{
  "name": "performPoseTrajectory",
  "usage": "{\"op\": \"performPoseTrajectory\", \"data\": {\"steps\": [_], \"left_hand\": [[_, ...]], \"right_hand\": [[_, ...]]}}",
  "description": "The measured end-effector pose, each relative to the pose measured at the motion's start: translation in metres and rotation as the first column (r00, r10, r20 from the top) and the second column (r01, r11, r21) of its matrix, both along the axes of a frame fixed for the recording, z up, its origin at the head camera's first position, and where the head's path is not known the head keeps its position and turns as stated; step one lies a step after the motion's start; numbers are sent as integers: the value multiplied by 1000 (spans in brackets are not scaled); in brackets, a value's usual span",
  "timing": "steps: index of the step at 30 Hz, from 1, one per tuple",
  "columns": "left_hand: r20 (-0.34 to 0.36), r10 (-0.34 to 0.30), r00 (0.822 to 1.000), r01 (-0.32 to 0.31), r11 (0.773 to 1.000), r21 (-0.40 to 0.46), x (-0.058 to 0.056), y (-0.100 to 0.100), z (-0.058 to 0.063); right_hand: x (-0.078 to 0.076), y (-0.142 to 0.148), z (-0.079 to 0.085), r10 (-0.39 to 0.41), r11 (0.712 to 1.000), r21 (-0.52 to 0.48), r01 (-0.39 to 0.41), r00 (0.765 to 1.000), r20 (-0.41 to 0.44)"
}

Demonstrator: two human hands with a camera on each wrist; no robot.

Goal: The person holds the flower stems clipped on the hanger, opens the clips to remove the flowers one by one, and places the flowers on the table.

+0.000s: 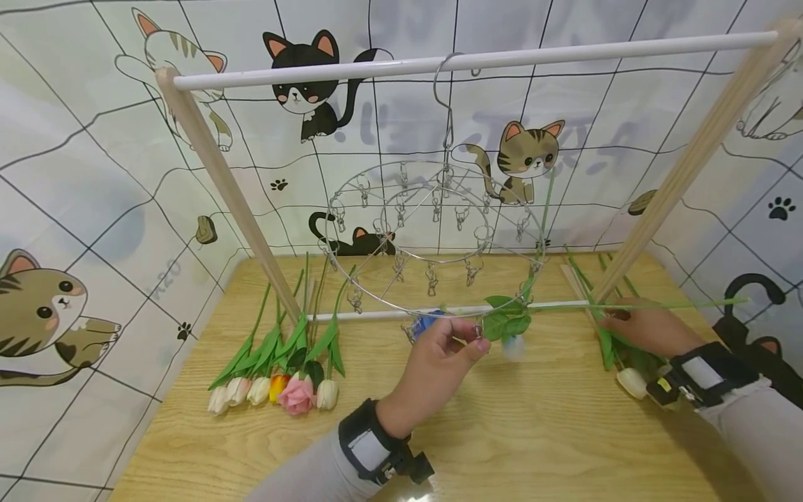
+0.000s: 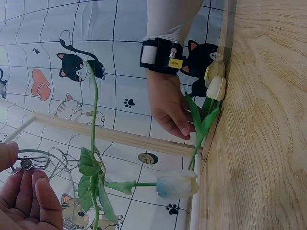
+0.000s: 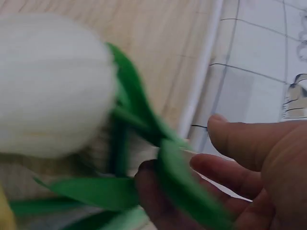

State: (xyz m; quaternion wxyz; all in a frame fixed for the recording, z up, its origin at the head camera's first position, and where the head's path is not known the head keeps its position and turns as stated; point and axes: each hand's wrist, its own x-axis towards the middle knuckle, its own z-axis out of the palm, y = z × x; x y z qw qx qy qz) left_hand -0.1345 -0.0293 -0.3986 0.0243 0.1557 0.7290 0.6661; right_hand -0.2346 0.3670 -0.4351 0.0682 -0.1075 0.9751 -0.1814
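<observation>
My left hand [image 1: 433, 369] pinches a small metal clip [image 2: 33, 163] between thumb and fingertips, low on the front of a round wire hanger [image 1: 401, 310]. Just beside it hang green leaves [image 1: 507, 322] on a long stem, and a white tulip with a bluish base [image 2: 176, 185] hangs near them. A blue flower [image 1: 428, 323] shows behind the left hand. At the right, my right hand [image 1: 655, 329] reaches among tulips, its fingers behind a green leaf [image 3: 180, 184], its thumb raised apart from them. A white tulip [image 1: 631, 383] lies below this hand.
A white rod [image 1: 376, 70] on wooden posts [image 1: 226, 188] carries the hanger, from which several clips dangle. Several white tulips [image 1: 258, 391], an orange-yellow flower [image 1: 278, 388] and a pink rose [image 1: 297, 396] lie at the left. A cat-print backdrop [image 1: 414, 125] surrounds the wooden table [image 1: 263, 460].
</observation>
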Motion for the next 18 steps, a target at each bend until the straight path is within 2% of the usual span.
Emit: {"op": "performPoseTrajectory", "data": {"steps": [5, 9, 15, 18], "left_hand": [[-3, 2, 1000, -2, 1000, -6, -2, 0, 0], [-16, 5, 1000, -5, 1000, -16, -2, 1, -1], [-30, -4, 1000, 4, 1000, -12, -1, 0, -1], [-37, -8, 999, 8, 1000, -11, -1, 0, -1]], "right_hand": [[13, -13, 19, -6, 998, -69, 0, 997, -78], [29, -32, 32, -12, 984, -176, -9, 993, -113], [53, -63, 36, -4, 948, -315, -44, 989, -150], [60, -76, 32, 21, 909, -408, -83, 988, -154]]}}
